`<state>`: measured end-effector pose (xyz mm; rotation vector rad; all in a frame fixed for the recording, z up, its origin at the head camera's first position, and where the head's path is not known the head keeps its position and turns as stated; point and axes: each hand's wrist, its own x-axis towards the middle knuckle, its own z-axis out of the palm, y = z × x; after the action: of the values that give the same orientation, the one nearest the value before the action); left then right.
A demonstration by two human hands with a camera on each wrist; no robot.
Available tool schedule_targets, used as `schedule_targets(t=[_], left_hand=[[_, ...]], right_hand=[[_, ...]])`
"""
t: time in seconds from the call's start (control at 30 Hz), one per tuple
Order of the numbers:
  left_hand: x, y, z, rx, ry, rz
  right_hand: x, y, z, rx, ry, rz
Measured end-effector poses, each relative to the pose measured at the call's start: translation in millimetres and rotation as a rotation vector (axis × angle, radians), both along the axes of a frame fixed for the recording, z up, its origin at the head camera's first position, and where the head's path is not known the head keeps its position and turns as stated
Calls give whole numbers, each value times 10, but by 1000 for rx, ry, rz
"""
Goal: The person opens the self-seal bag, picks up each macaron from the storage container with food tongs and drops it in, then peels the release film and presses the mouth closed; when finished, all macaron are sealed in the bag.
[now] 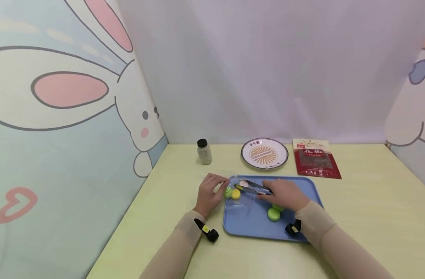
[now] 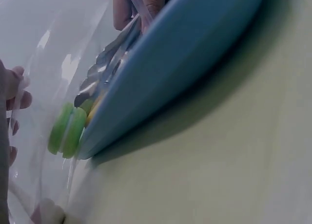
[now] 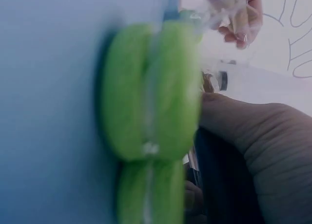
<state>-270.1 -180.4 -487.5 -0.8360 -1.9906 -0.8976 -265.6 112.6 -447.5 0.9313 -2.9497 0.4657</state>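
Observation:
My left hand [image 1: 209, 193] pinches a clear plastic bag [image 2: 58, 53] at the left rim of a blue tray [image 1: 247, 226]. In my right hand [image 1: 285, 193] is a pair of food tongs [image 1: 253, 185] with dark handles and scalloped metal ends [image 2: 95, 75]. The tongs point left toward the bag, among a yellow macaron [image 1: 235, 194], a pale pink macaron [image 1: 244, 184] and a green macaron [image 1: 228, 192]. Whether the tongs grip one of them is unclear. Below my right hand, green macarons [image 1: 273, 214] stay on the tray, large in the right wrist view [image 3: 151, 92].
Behind the tray stand a white patterned plate [image 1: 264, 154] and a black-capped jar [image 1: 204, 152]. A red and white spice packet [image 1: 316, 159] lies at the back right. A wall with rabbit drawings [image 1: 94, 89] bounds the pale yellow table [image 1: 170, 193] on the left.

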Motion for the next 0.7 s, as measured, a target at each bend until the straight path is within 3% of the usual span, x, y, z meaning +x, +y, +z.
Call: schedule_targets(t=[0.23, 0.53, 0.7], left_hand=[[-4, 7, -1, -43, -10, -2], [21, -3, -38, -273, -129, 73], [24, 25, -27, -257, -188, 90]], right_hand=[[-25, 25, -19, 7, -9, 8], [4, -16, -2, -8, 4, 30], [26, -22, 20, -29, 14, 50]])
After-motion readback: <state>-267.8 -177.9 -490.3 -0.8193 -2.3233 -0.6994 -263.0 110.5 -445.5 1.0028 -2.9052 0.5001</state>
